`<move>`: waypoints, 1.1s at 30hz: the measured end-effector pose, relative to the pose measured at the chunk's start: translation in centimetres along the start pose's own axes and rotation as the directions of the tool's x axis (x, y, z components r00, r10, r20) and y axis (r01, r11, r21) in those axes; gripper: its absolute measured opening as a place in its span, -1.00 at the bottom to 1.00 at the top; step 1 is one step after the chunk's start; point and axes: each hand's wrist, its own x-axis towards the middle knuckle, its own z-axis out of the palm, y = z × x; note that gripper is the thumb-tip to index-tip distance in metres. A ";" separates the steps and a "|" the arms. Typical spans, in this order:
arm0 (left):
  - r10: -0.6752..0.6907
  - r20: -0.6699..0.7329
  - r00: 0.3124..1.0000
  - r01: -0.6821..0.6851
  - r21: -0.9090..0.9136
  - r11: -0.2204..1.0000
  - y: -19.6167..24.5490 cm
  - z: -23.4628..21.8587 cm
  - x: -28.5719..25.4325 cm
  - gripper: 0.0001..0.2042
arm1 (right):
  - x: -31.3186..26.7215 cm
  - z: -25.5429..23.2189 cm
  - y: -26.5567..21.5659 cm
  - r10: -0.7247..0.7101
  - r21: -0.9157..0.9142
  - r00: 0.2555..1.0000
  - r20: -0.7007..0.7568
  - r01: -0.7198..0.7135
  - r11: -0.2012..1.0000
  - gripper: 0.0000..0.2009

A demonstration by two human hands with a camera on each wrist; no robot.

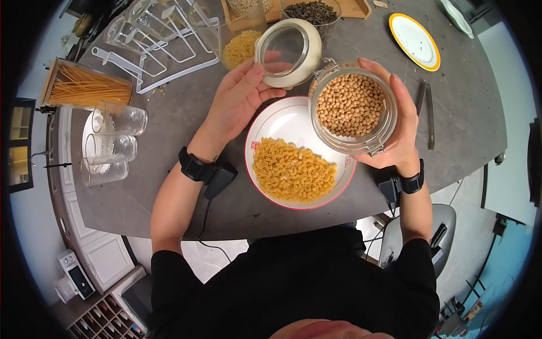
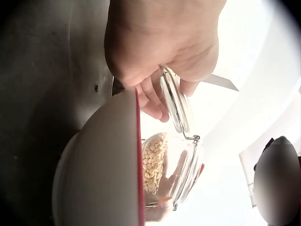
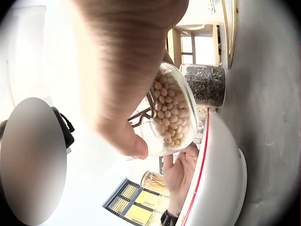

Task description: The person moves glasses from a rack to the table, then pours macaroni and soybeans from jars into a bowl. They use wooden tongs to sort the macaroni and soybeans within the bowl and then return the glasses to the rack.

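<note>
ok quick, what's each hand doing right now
Left hand: closed, pinching the lid.
Right hand: closed, gripping the jar.

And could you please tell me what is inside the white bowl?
Yellow macaroni lies in the bowl. From above, the jar hides part of its right side; macaroni covers the bottom beneath.

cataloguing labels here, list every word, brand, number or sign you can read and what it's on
No text is readable.
Bowl: small red marks, too small to tell if they are writing.
Jar: no lettering visible.
White appliance: any markings too small to read.
</note>
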 end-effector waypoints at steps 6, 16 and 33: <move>-0.021 -0.079 0.997 0.022 0.012 1.000 -0.1 0.9 0.4 -0.55 | -0.5 -1.4 0.8 0.042 0.023 0.993 0.112 -0.045 0.999 0.21; -0.009 -0.136 0.991 0.030 0.150 0.988 0.4 2.3 0.8 -0.54 | -0.1 -2.2 0.6 0.053 -0.063 0.998 0.017 -0.051 0.997 0.07; 0.085 -0.153 0.985 -0.051 0.215 0.975 1.2 3.4 0.5 -0.69 | -0.6 -3.1 0.8 0.125 -0.033 0.988 0.089 -0.122 0.992 0.19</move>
